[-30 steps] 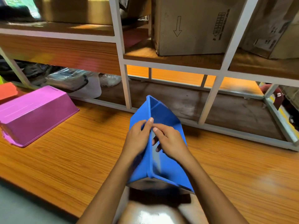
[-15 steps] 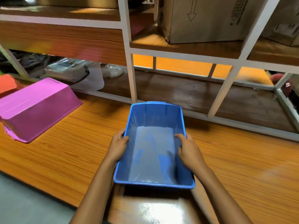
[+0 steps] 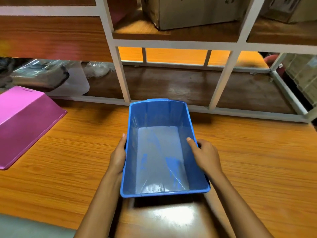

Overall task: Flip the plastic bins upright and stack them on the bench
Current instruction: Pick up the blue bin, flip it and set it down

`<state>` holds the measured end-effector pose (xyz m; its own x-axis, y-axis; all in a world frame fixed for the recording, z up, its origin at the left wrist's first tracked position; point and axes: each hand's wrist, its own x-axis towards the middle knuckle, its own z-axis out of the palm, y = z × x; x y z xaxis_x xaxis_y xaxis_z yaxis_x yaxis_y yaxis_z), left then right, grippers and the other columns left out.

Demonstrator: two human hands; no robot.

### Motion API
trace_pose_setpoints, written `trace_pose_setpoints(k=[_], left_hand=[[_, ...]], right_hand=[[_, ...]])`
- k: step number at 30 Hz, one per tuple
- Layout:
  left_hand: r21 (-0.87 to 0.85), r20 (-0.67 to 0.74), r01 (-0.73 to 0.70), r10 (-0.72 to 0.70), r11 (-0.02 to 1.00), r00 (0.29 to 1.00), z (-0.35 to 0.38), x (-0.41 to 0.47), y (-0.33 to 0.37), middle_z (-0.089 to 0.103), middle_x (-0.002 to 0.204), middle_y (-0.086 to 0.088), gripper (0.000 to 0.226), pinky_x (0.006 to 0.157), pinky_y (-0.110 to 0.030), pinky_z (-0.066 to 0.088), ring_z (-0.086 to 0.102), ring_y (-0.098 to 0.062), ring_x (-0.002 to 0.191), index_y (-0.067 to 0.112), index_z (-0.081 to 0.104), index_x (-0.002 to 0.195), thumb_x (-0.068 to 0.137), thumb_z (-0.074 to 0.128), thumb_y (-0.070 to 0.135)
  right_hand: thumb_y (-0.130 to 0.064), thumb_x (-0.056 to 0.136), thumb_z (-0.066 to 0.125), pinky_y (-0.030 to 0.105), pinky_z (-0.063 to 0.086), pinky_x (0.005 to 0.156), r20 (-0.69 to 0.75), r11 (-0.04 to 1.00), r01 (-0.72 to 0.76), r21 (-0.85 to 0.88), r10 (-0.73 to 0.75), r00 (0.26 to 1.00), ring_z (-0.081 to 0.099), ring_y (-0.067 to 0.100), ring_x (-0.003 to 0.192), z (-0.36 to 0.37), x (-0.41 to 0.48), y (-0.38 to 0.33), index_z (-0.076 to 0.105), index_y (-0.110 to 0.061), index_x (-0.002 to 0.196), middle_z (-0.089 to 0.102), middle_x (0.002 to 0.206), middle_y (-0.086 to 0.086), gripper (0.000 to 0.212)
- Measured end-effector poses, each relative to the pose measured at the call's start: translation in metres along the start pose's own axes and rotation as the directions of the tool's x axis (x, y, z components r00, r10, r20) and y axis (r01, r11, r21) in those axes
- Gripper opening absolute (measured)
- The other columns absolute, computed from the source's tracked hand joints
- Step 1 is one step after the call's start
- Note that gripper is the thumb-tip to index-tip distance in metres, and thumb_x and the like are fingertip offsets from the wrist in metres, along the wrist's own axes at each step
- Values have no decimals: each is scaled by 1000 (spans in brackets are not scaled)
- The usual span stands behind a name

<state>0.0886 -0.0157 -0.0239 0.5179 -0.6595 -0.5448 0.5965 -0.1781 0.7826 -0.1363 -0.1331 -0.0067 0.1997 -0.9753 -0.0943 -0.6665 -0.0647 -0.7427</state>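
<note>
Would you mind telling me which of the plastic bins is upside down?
The pink bin at the left lies base-up on the bench; the blue bin, between both hands, is open side up.

Overhead glare on bench [image 3: 171, 219] (top shelves perhaps motion-blurred).

One camera sits on the person's head. It looks forward and down, close above the hands [image 3: 118, 155] and the tabletop [image 3: 77, 152], with shelves [image 3: 171, 43] just past the fingers [image 3: 190, 140].
</note>
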Motion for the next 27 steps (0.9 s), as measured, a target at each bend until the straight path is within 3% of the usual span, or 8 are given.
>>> trace_pose_setpoints(k=[5,7,11,16,20,23,25,27], left_hand=[[-15,54,-33,33,999,998,25,-24,-15,75,103,-12,42,79,-42,57,71,-29,88,14,75,113,95,59,49],[0,63,-71,71,998,996,41,-37,-25,74,115,-10,40,91,-46,57,70,-29,101,18,72,119,92,63,46],[17,103,-135,133,991,986,75,-60,-55,66,134,-5,77,109,-51,45,63,-27,122,24,65,131,66,81,62],[36,179,-185,175,982,968,137,-105,-98,65,135,-4,82,110,-51,43,61,-27,124,22,63,133,64,81,62],[48,243,-164,148,985,959,185,-133,-132,65,135,-7,63,106,-49,48,63,-27,120,23,64,133,79,71,57],[67,299,-126,100,990,949,224,-156,-150,74,113,-8,42,87,-40,56,71,-23,97,19,72,120,95,58,50],[81,335,-94,62,992,940,247,-165,-160,75,98,-9,39,75,-34,58,71,-22,83,15,72,114,99,52,45],[76,372,-78,44,994,927,268,-168,-167,72,103,-13,46,75,-36,57,69,-25,85,10,67,124,99,51,45]], right_hand=[[-44,93,59,33,36,59,4,999,34,41,-35,999,62,31,79,-35,-16,19,69,-13,87,69,78,5,33],[-42,92,61,31,37,56,1,997,38,60,-39,999,62,28,78,-57,-25,30,71,-15,92,68,77,2,29],[-39,92,63,32,38,58,-29,994,52,92,-50,998,63,27,75,-107,-47,65,72,-15,91,68,74,1,26],[-37,93,63,31,39,54,-104,993,48,110,-36,994,60,24,69,-183,-77,118,72,-14,86,63,67,-3,25],[-40,92,62,41,51,66,-157,990,31,137,-10,987,67,28,73,-234,-95,158,74,-13,90,72,74,5,30],[-40,93,61,47,53,69,-207,986,32,161,2,978,67,33,75,-267,-103,183,73,-9,85,73,77,13,34],[-38,93,62,41,47,60,-229,983,22,180,20,973,63,31,67,-288,-105,196,68,-13,72,69,65,3,33],[-33,94,63,33,29,50,-256,979,1,203,52,965,47,21,51,-304,-106,207,49,-23,52,50,43,-8,45]])
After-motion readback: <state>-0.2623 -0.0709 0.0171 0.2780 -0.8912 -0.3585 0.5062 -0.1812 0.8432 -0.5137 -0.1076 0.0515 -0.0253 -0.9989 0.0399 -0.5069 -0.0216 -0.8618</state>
